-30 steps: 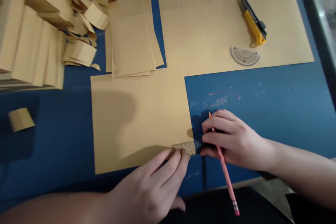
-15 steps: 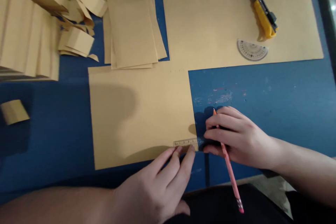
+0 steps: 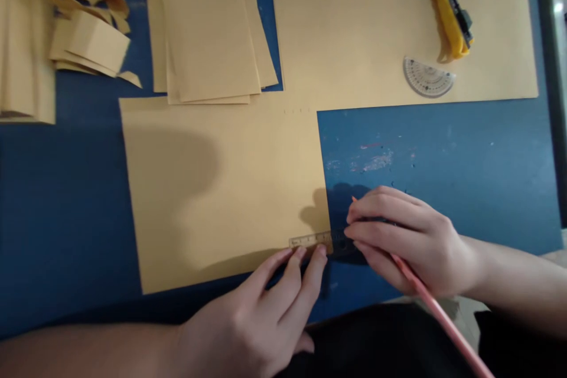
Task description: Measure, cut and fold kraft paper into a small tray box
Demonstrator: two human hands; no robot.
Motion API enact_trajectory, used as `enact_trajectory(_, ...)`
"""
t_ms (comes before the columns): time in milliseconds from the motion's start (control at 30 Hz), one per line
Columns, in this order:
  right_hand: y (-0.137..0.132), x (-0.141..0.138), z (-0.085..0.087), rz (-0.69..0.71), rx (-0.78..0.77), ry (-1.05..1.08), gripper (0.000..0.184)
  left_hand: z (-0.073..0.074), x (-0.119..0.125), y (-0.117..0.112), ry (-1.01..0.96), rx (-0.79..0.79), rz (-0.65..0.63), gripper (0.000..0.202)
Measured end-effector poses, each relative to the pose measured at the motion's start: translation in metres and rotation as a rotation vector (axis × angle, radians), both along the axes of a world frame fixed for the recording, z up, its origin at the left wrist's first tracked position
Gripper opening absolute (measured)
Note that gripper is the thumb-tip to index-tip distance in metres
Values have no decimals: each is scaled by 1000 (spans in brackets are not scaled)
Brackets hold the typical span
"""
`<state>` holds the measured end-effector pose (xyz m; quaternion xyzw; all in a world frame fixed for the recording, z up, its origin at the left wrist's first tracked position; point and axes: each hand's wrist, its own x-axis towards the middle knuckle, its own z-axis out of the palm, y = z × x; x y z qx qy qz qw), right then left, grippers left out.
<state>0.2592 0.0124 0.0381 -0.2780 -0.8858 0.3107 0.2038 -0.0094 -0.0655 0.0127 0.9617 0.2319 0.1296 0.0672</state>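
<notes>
A large tan paper sheet [image 3: 221, 189] lies on the blue table [image 3: 443, 159]. A small clear ruler [image 3: 316, 241] rests along the sheet's near right corner. My left hand [image 3: 261, 319] presses its stretched fingertips on the ruler's near edge. My right hand [image 3: 405, 242] holds the ruler's right end, off the paper, and also grips a pink pencil [image 3: 443, 319] whose eraser end runs off toward the lower right.
A yellow utility knife [image 3: 452, 12] and a clear protractor [image 3: 427, 78] lie on the sheet's far right part. A pile of cut tan sheets [image 3: 208, 29] sits at the back, with folded paper pieces [image 3: 88, 47] at the far left.
The view has shifted, so everything sits higher and further left in the picture. The pencil in my right hand has tilted flatter toward the lower right. Both hands stay on the ruler.
</notes>
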Motion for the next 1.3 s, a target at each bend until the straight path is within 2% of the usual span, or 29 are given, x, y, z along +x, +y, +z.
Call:
enact_trajectory(67, -1, 6, -7, 36, 89, -102, 10, 0, 0, 0, 2, 10, -3, 57)
enact_trajectory(167, -4, 15, -12, 59, 108, -166, 24, 1, 0, 0, 17, 15, 3, 56)
enact_trajectory(467, -7, 15, -15, 20, 83, -107, 21, 0, 1, -1, 41, 14, -11, 58)
enact_trajectory(1300, -3, 16, -18, 55, 79, -93, 23, 0, 1, -3, 74, 2, -31, 64)
